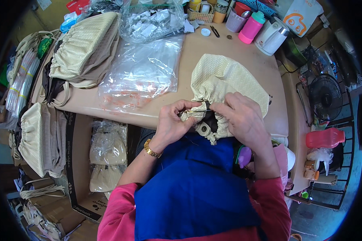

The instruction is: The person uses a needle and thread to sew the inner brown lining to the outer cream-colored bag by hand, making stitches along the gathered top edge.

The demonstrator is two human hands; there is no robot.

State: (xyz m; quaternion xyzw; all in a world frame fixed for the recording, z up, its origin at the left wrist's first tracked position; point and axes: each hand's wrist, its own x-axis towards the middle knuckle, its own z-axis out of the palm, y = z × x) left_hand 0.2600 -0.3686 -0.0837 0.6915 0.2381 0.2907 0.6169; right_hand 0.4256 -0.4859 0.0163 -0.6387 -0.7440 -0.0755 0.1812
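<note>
A cream bag [229,72] with a woven pattern lies at the table's near edge, its gathered mouth toward me and dark lining showing inside. My left hand [173,120] pinches the gathered edge between thumb and fingers. Across that edge runs a thin metal tool [205,110], like a needle or slim rod; its exact kind is unclear. The fingers of my right hand [245,120] close at its right end, over the bag's opening. A dark round snap or eyelet [204,129] shows on the bag below my left fingertips.
Clear plastic bags [145,72] lie left of the cream bag. Stacked cream bags [84,48] sit at the far left. Along the back stand a pink bottle [251,28], a white kettle [271,36] and a lilac cup [235,21]. A black fan [326,96] is at the right.
</note>
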